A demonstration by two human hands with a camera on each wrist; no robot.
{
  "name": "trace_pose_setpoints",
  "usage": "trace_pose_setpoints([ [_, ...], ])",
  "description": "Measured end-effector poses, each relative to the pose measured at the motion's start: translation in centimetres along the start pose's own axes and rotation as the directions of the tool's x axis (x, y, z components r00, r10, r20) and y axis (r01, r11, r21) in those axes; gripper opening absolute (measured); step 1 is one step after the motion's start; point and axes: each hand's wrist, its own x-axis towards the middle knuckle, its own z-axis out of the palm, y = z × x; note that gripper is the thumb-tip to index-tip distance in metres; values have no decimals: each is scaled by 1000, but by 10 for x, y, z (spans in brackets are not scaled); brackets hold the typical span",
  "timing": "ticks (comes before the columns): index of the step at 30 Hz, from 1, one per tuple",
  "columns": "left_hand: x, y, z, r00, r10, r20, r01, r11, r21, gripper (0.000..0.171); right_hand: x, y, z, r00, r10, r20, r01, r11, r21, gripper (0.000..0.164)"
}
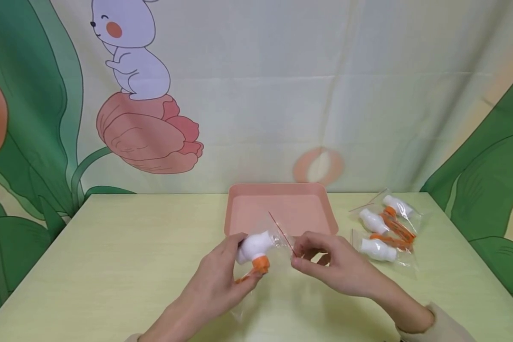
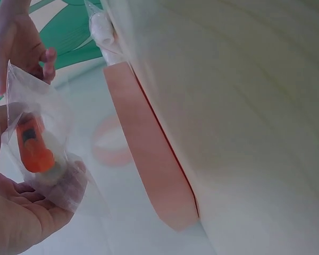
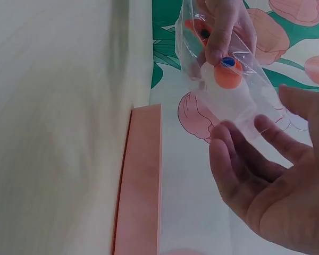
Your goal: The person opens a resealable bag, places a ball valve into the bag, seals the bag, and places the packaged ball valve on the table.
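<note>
My left hand (image 1: 215, 270) grips a clear zip bag (image 2: 69, 119) holding a rounded white plastic piece (image 1: 256, 244) and an orange part (image 1: 261, 264). In the left wrist view, that orange part has a long body with a dark spot. The thumb presses on the bag near the orange part. My right hand (image 1: 335, 261) is at the bag's red-striped end (image 1: 282, 232), its thumb and index finger pinching the edge. Its other fingers are curled, as the right wrist view shows.
A shallow pink tray (image 1: 282, 190) stands at the back of the pale table (image 1: 90, 266), just beyond the hands. At the right lie several similar bagged white pieces (image 1: 374, 221) with orange parts (image 1: 395, 228). A printed curtain (image 1: 248, 95) hangs behind.
</note>
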Motion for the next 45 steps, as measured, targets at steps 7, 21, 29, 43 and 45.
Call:
trace_pose_setpoints([
  [7, 0, 0, 4, 1000, -11, 20, 11, 1000, -17, 59, 2, 1, 4, 998, -62, -1, 61, 991, 115, 6],
  [21, -1, 7, 9, 995, -61, 84, 70, 992, -105, 69, 11, -9, 5, 990, -107, -89, 120, 982, 147, 8],
  [29, -1, 12, 5, 969, -162, 185, 197, 962, -189, 79, 14, -15, 0, 981, -175, -85, 188, 966, 175, 6],
  [43, 3, 16, -4, 901, -230, 368, 367, 855, -365, 70, 14, -19, -5, 980, -199, -23, 200, 963, 179, 8],
  [45, 5, 14, -4, 913, -233, 334, 354, 860, -368, 59, 14, -19, -6, 978, -210, -19, 210, 964, 161, 7],
])
